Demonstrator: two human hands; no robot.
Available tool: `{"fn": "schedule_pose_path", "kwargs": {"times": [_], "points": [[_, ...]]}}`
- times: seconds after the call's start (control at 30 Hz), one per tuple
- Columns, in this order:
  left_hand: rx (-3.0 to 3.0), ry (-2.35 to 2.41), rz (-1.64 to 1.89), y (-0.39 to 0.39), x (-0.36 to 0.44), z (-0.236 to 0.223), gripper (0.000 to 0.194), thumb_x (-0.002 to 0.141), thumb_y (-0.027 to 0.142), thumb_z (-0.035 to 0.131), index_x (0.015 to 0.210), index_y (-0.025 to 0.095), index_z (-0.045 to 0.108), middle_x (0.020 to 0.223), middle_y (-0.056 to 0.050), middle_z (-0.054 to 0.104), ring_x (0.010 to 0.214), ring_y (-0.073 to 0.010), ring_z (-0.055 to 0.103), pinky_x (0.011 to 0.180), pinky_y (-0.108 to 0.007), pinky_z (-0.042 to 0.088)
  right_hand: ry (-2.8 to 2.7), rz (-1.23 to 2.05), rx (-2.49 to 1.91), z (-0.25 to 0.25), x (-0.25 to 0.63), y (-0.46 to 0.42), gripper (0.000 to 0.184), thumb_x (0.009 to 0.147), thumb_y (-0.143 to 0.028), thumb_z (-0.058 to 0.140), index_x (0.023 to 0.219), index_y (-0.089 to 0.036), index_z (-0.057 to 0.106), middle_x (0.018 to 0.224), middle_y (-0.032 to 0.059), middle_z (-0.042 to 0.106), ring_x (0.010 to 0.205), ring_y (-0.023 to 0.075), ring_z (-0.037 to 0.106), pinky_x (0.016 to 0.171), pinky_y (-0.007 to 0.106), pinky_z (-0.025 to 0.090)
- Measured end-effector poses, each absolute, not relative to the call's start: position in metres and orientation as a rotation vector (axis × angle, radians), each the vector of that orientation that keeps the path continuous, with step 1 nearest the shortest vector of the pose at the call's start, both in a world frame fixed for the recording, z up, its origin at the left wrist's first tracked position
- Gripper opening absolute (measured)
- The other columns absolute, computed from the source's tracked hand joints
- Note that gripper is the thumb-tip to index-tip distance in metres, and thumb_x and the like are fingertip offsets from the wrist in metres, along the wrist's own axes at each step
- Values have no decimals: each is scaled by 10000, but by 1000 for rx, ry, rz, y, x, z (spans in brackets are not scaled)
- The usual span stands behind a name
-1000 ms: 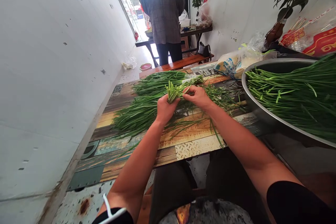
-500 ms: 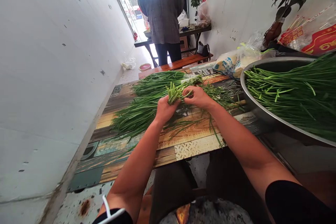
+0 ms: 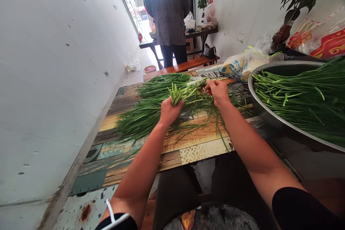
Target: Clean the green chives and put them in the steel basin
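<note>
My left hand (image 3: 170,110) is wrapped round a bunch of garlic chives (image 3: 175,94), pale cut ends pointing up, long green leaves trailing left over the table. To its right, my right hand (image 3: 217,90) has its fingers curled and pinched together beside the stem ends of a heap of chives (image 3: 167,82) lying farther back. Whatever is between those fingers is too small to make out. Loose trimmings (image 3: 212,106) lie under and around the right hand.
A large metal basin (image 3: 285,118) full of chives stands at the right. Behind it are a plastic bag (image 3: 237,65) and a potted plant (image 3: 292,3). Beyond the wood-patterned table (image 3: 151,158), a person (image 3: 169,10) stands at another table (image 3: 201,33). A white wall (image 3: 48,79) runs along the left.
My right hand has moved right, away from the bunch, to the trimmings and stem ends. My left hand keeps its hold on the chives in nearly the same place.
</note>
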State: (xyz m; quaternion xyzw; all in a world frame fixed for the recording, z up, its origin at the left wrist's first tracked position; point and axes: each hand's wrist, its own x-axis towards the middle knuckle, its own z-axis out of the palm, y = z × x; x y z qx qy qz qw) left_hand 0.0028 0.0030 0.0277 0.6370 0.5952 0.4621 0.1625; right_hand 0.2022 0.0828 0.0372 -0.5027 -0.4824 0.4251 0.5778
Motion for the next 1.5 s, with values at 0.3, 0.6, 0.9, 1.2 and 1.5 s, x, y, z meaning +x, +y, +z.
{"fn": "schedule_pose_path", "kwargs": {"times": [0.3, 0.6, 0.9, 1.2, 1.5], "points": [[1925, 1704, 1309, 1, 5, 28, 127, 779, 292, 642, 761, 173, 686, 748, -7, 691, 725, -154, 587, 711, -253, 444, -2033, 302, -774, 42, 198, 63, 247, 802, -348, 669, 997, -216, 743, 1122, 90, 675, 1056, 251, 578, 951, 431, 460], [1939, 1731, 1377, 0, 8, 29, 158, 783, 299, 641, 694, 168, 647, 673, 13, 637, 647, -128, 518, 654, -244, 404, -1915, 847, -795, 32, 192, 67, 172, 758, -378, 741, 761, -213, 791, 947, 62, 752, 928, 217, 659, 909, 406, 496], [1934, 1716, 1377, 0, 9, 29, 163, 789, 300, 636, 690, 171, 641, 675, 9, 634, 635, -127, 502, 647, -248, 388, -1124, 1670, -866, 29, 174, 63, 267, 562, -350, 858, 722, -173, 738, 799, 33, 742, 727, 147, 646, 686, 301, 509], [1921, 1746, 1397, 0, 9, 26, 163, 775, 288, 638, 665, 168, 624, 645, 15, 603, 627, -123, 492, 633, -249, 372, -959, 1578, -969, 56, 218, 78, 387, 756, -487, 741, 605, -196, 536, 644, 32, 673, 589, 132, 588, 557, 254, 468], [1923, 1730, 1411, 1, 8, 23, 191, 792, 323, 627, 675, 171, 631, 654, 9, 619, 639, -129, 512, 651, -252, 395, -1630, 356, -1436, 43, 213, 76, 238, 800, -375, 655, 903, -162, 675, 905, 96, 654, 842, 222, 597, 813, 350, 460]]}}
